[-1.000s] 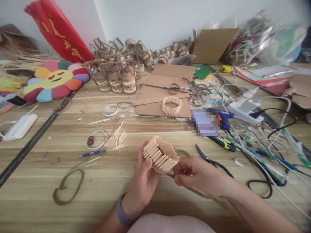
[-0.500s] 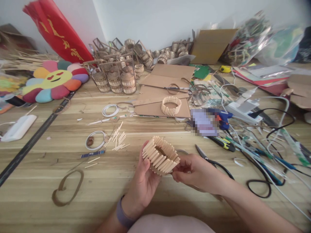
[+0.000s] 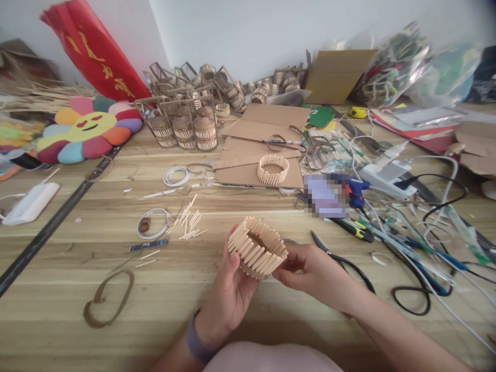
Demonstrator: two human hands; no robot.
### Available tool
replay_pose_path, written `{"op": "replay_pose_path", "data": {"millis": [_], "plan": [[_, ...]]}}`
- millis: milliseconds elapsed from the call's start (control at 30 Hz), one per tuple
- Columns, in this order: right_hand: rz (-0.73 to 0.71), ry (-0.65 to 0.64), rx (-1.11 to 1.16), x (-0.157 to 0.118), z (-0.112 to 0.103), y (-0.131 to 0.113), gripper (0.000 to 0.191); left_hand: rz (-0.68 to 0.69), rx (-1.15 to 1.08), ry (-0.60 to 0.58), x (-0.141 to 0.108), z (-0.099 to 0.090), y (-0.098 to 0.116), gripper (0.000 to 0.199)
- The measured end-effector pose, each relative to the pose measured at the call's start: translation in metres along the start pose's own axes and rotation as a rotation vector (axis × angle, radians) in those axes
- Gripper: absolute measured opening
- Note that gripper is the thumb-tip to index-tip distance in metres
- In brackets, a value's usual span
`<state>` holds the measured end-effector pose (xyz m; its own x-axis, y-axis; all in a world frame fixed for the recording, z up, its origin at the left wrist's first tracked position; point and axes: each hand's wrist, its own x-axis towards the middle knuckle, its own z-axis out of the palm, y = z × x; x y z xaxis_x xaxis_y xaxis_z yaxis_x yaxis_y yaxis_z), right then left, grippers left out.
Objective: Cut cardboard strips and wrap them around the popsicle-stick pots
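Note:
A round ring of short wooden sticks (image 3: 258,250), with a brown band along its lower edge, is held tilted above the table. My left hand (image 3: 232,287) grips it from the left and below, thumb on the near sticks. Bent fingers of my right hand (image 3: 310,271) pinch at its lower right edge; what lies between them is too small to make out. Loose short sticks (image 3: 191,222) lie to the left. Beyond the held ring, a second stick ring (image 3: 273,170) stands on cardboard (image 3: 248,173). Black-handled scissors (image 3: 343,261) lie behind my right hand.
A brown strip loop (image 3: 108,299) and white coils (image 3: 153,223) lie left. Small stick-sided barrels in frames (image 3: 184,126) stand behind. At the right are a yellow-black cutter (image 3: 356,229), a blue glue gun (image 3: 356,191), a power strip (image 3: 387,178) and tangled cables.
The view has shifted very slightly. My right fingers have moved a little at the ring's lower edge, and the brown strip visible below my right hand before is now mostly out of sight.

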<state>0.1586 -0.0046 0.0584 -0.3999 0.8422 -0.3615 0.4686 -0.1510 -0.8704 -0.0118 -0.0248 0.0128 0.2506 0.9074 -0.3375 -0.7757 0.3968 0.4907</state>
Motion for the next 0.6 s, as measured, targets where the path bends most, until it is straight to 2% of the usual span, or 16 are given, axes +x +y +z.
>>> {"op": "replay_pose_path", "data": {"millis": [167,300,400,600], "plan": [[-0.132,0.142,-0.068,-0.003,0.005,0.002,0.008,0.081,0.059,-0.004,-0.001,0.003,0.001,0.084],[-0.207,0.198,-0.040,-0.004,0.008,0.003,0.010,0.130,0.096,0.006,0.002,0.002,0.000,0.069],[-0.203,0.216,0.002,-0.005,0.011,0.004,0.013,0.146,0.134,-0.027,0.002,-0.001,0.000,0.064],[-0.170,0.245,0.025,-0.008,0.018,0.002,0.018,0.222,0.233,-0.101,-0.002,-0.004,-0.001,0.074]]}}
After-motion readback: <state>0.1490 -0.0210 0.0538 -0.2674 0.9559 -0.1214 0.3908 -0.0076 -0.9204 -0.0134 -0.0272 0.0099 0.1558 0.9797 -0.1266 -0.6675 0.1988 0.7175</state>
